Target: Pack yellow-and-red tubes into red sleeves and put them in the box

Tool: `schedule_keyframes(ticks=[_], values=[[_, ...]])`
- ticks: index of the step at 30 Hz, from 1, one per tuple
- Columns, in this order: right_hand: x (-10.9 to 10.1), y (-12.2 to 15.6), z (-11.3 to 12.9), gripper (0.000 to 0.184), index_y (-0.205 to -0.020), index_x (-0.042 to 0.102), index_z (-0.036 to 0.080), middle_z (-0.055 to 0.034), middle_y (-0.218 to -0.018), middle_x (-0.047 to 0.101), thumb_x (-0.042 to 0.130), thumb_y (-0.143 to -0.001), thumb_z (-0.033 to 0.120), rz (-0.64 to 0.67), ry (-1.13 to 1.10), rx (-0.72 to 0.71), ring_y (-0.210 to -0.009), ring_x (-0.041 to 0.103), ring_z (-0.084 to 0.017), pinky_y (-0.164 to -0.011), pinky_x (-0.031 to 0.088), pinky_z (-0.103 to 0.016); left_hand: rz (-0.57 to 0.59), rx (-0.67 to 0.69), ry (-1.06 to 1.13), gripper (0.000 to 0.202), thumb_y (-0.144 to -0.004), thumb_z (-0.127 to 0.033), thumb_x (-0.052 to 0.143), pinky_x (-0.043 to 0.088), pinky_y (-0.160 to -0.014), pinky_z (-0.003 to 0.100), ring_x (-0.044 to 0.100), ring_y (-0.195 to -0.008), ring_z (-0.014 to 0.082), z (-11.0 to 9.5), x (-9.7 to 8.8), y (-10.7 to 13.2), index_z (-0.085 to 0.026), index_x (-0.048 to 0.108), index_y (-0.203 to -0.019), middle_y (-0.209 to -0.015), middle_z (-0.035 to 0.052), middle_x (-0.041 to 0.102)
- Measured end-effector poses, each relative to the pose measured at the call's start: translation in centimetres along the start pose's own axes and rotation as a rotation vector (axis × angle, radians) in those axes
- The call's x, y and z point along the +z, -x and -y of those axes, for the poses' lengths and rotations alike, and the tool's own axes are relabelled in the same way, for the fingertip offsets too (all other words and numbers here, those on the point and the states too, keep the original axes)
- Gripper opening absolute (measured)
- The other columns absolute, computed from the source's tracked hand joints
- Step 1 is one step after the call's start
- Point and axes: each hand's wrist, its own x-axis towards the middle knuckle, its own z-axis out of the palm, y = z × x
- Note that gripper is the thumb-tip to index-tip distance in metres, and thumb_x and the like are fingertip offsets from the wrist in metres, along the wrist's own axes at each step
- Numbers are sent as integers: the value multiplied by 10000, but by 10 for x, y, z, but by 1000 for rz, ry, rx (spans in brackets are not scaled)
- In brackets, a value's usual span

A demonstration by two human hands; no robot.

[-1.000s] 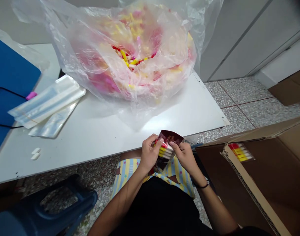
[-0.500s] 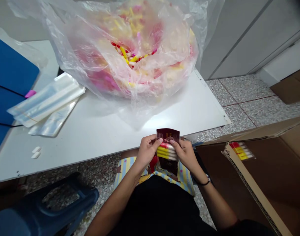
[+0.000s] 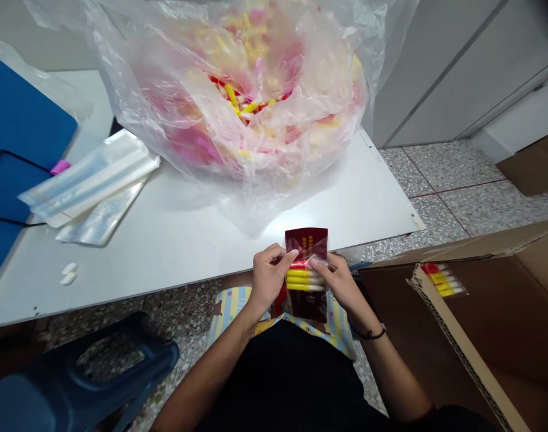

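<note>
Head view: left grip (image 3: 270, 277) and right grip (image 3: 341, 281) are both pinching a maroon packet (image 3: 306, 273) of yellow and red sticks (image 3: 298, 280), thumbs pressing its front, above the lap (image 3: 231, 309) by the counter (image 3: 184, 240) edge. A large plastic bag (image 3: 296, 150) is sitting on the counter, clear sleeves (image 3: 94, 180) lying left; a cardboard box (image 3: 465, 354) is standing right.

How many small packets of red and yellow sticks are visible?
2: one packet held by the left hand and right hand, another packet in the open cardboard box. More may be hidden in the box.
</note>
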Motion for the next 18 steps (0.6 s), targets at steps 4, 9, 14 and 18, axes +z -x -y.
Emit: schedule_keyframes(ticks=[4,9,14,18], values=[[0,-1,-6,415,-953,641,95,-53,-895,630,571,-781,466,-120,-117,-6,-769,565,-87,-704,458,-154,156,-92,15,289,-855,-397,548,338,-580,201,439,-648,112,3,-1,0,-138,538,-726,-674,-6,472],[8,2,1,236,-802,630,91,-33,-841,604,556,-763,313,-184,-82,-118,-768,526,-60,-713,429,-126,204,-194,171,247,-817,-365,571,379,-609,213,486,-665,130,4,-3,1,-125,563,-761,-712,19,536],[18,1,12,219,-826,583,96,-28,-810,576,524,-770,299,-321,-119,-181,-756,512,-51,-710,430,-121,95,-191,226,254,-766,-347,643,389,-622,216,492,-672,133,3,2,8,-106,598,-704,-701,31,551],[17,-3,15,283,-752,553,81,-19,-705,535,536,-795,360,-302,-48,-142,-653,451,-31,-625,392,-114,46,-169,236,319,-785,-344,647,366,-581,198,444,-607,103,8,5,20,-115,535,-595,-603,-4,473]])
